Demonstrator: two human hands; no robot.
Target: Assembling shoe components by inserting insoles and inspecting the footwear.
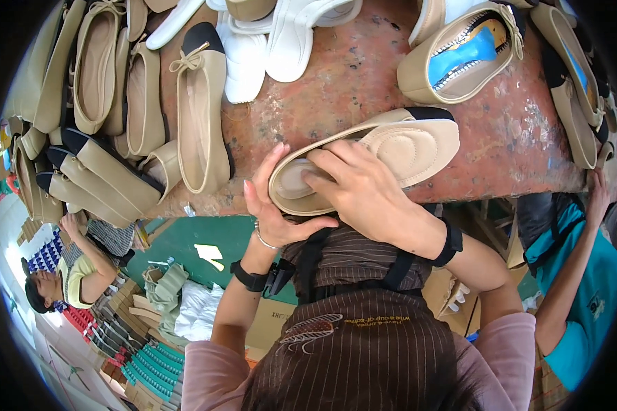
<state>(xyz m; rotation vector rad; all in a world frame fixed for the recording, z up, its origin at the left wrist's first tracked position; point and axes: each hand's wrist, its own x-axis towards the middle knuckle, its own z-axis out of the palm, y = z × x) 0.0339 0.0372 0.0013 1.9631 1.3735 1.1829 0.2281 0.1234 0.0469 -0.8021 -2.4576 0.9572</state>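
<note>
A beige flat shoe (377,122) with a black toe cap lies over the near edge of the worktable, its opening facing up. My left hand (273,209) cradles the heel end, thumb on the near side and fingers along the far side. Curled into the shoe's opening is my right hand (356,181), its fingers gripping a beige padded insole (418,147). The insole's wide front part sticks out over the shoe's toe. Its heel part sits inside the shoe, partly covered by my right fingers.
Several beige shoes (99,75) crowd the table's left side. White padded insoles (288,41) lie at the back. A shoe with a blue patch inside (459,61) stands back right. Co-workers are at both sides; one's hand (598,188) touches shoes at the right edge.
</note>
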